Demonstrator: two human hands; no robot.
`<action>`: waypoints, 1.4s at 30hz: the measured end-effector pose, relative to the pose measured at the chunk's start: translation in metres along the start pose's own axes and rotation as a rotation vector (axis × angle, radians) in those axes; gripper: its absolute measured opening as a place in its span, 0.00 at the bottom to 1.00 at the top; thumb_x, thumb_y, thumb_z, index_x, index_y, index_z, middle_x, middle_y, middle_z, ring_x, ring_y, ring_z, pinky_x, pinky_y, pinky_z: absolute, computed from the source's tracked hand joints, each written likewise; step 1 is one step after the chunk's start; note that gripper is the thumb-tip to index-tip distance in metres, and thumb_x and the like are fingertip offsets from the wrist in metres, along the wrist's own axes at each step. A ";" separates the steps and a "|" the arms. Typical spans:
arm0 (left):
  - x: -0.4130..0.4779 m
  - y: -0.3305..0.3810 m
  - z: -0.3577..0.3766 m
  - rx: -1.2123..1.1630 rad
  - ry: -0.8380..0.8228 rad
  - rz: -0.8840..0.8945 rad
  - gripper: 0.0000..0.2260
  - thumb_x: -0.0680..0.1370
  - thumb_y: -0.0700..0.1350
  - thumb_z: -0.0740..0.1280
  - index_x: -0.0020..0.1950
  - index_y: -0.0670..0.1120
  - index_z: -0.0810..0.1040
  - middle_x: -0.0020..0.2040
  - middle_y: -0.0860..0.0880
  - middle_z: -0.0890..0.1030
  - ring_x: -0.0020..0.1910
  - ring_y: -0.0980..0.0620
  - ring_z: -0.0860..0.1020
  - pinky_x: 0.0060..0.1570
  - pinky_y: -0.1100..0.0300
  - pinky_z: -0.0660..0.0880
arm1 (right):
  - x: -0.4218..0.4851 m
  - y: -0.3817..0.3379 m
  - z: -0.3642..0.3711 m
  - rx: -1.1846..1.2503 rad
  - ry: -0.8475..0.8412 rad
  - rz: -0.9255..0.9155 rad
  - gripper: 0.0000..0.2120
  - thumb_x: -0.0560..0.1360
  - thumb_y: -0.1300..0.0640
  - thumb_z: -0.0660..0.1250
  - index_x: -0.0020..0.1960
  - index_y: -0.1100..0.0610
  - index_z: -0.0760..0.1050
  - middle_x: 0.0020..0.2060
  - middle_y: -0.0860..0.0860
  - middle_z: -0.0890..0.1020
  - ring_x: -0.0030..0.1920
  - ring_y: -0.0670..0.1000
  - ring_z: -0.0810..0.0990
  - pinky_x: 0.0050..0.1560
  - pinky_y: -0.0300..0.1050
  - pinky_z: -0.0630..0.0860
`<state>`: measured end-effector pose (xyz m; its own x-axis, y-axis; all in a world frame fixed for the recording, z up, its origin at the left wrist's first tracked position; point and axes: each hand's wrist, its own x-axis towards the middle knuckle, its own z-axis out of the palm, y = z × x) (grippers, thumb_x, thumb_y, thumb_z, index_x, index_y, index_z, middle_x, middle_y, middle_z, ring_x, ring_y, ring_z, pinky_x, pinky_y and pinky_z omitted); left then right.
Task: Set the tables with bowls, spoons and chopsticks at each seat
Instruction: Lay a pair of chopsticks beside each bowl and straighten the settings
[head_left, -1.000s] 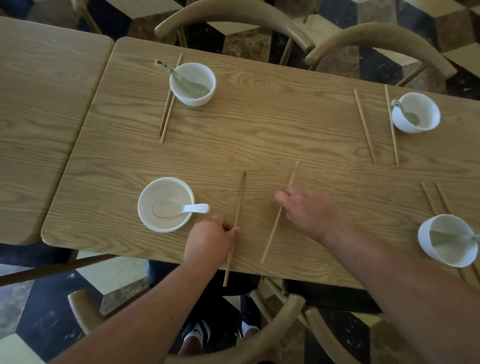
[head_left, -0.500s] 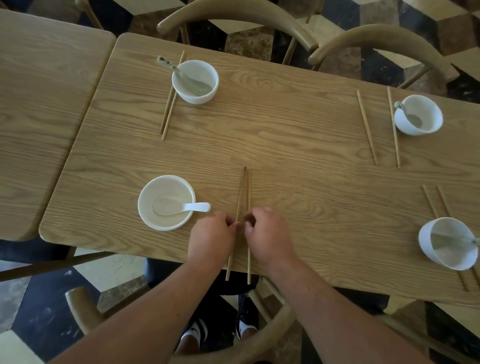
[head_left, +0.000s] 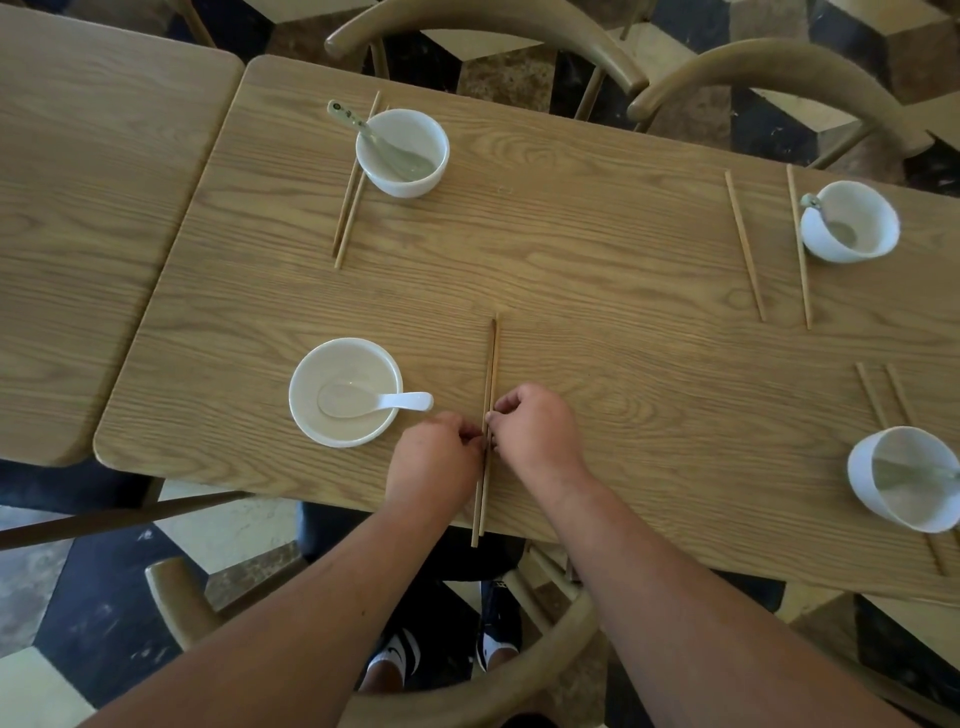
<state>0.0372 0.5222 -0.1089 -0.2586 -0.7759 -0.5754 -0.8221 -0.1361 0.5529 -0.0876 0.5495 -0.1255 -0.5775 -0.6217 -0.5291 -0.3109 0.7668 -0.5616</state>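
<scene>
While both hands pinched the chopsticks (head_left: 488, 395) between them, left hand (head_left: 434, 462) and right hand (head_left: 537, 441) closed on the pair, the sticks lay together on the tabletop (head_left: 571, 249) right of the bowl (head_left: 345, 392); their near ends overhung the edge, so a careless release might have tipped or rolled them off.

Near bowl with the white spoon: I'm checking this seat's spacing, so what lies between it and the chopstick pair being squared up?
In the head view, only bare table separates the near bowl from the chopsticks; the spoon handle points into that gap.
</scene>
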 end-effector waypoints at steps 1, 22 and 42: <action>0.000 0.000 0.000 -0.006 0.004 -0.003 0.06 0.82 0.49 0.70 0.56 0.52 0.85 0.43 0.52 0.87 0.46 0.50 0.85 0.51 0.52 0.82 | 0.001 0.000 0.000 0.007 -0.003 0.004 0.04 0.77 0.55 0.75 0.45 0.51 0.81 0.40 0.51 0.87 0.42 0.54 0.88 0.46 0.58 0.87; -0.004 -0.003 -0.002 -0.114 0.000 -0.053 0.06 0.81 0.51 0.72 0.56 0.53 0.86 0.41 0.55 0.87 0.44 0.54 0.86 0.50 0.53 0.84 | -0.013 0.010 -0.001 0.067 -0.036 0.016 0.08 0.77 0.52 0.76 0.41 0.50 0.80 0.36 0.50 0.87 0.38 0.53 0.88 0.43 0.58 0.88; -0.041 -0.058 -0.016 0.089 0.104 -0.035 0.09 0.82 0.55 0.68 0.55 0.54 0.85 0.48 0.56 0.86 0.49 0.52 0.83 0.52 0.49 0.81 | -0.043 -0.014 0.050 -0.057 -0.070 -0.034 0.08 0.76 0.50 0.76 0.43 0.52 0.80 0.34 0.48 0.85 0.36 0.51 0.85 0.37 0.45 0.80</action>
<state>0.1034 0.5514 -0.1075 -0.1784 -0.8321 -0.5252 -0.8727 -0.1127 0.4750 -0.0204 0.5573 -0.1265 -0.5121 -0.6555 -0.5551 -0.3726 0.7518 -0.5440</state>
